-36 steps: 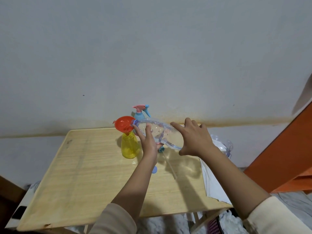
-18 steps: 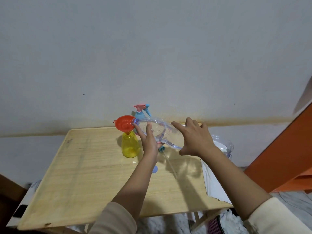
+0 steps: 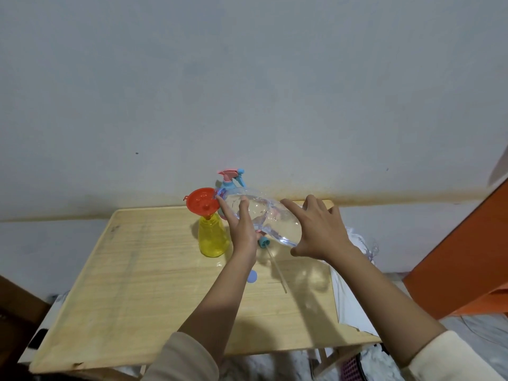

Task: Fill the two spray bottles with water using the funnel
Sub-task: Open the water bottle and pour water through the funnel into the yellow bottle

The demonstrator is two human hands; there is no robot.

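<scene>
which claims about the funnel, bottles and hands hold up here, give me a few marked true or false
1. The red funnel sits in the neck of the yellow spray bottle. True.
2. The clear water bottle stands upright on the table. False: it is tilted and lifted, its mouth at the red funnel's rim.
3. The left hand and the right hand both hold the clear water bottle. True.
4. The yellow spray bottle wears its spray head. False: a loose spray head with its tube lies on the table.
5. The blue spray bottle at the back has its trigger head on. True.
</scene>
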